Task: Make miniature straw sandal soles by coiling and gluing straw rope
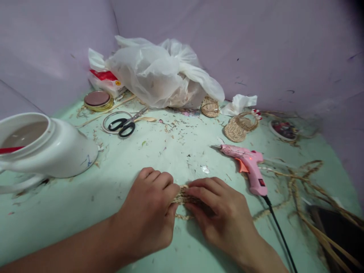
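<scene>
Between my two hands, near the front middle of the table, is a small woven piece of braided straw cord (182,195). My left hand (150,208) grips its left end, with the thumb below and curled fingers above. On the other end, my right hand (217,208) pinches it between thumb and fingertips. Most of the piece is hidden by my fingers. A loose strand of braided cord (183,217) shows just beneath it. To the right of my right hand lies a pink glue gun (247,163), its small light glowing and its nozzle pointing left.
Black-handled scissors (123,125) lie back left, beside a tipped white jug (68,148). A plastic bag (159,72) leans at the back wall. Woven straw pieces (236,127) lie back right. Loose straw strands (295,182) and the glue gun's black cable (280,227) cross the right side.
</scene>
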A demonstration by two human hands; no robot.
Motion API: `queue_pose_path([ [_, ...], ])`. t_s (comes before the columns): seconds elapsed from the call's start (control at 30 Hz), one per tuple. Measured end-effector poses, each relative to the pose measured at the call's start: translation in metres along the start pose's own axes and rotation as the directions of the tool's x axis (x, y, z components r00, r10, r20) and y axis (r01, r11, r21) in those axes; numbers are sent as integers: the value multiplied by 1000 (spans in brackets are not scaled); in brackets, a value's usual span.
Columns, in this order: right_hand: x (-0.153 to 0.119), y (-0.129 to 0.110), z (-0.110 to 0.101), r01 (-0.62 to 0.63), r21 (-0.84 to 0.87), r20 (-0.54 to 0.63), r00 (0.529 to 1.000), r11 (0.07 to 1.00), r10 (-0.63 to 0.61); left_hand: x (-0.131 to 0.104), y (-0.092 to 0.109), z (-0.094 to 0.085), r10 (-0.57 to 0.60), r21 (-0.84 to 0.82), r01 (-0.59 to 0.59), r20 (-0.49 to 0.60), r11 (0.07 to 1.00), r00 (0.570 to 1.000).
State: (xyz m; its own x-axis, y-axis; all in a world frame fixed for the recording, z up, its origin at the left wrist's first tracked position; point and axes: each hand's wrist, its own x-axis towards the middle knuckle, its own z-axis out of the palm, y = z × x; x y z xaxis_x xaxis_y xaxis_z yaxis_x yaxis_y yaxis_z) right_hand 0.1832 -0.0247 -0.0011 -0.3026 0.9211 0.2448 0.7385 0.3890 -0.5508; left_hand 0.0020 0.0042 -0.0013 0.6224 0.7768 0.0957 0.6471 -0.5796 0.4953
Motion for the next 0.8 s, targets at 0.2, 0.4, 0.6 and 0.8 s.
queue_pose_path([
  [0.2, -1, 1, 2, 5, 5, -29, 1000, 1000, -5, 0, -2, 1, 45, 11, -45, -55, 999, 997],
  [0.4, 0, 0, 0, -4, -67, 9, 1000, 998, 5, -1, -3, 1, 71, 15, -70, -94, 997, 993],
  [0.6, 3, -4, 0, -26, -110, 65, 997, 994, 33, 1, -3, 3, 33, 18, -31, -95, 999, 995],
  [0.8, 4, -6, 0, -41, -123, 59, 997, 992, 49, 4, 0, 2, 31, 44, -27, -92, 999, 995],
])
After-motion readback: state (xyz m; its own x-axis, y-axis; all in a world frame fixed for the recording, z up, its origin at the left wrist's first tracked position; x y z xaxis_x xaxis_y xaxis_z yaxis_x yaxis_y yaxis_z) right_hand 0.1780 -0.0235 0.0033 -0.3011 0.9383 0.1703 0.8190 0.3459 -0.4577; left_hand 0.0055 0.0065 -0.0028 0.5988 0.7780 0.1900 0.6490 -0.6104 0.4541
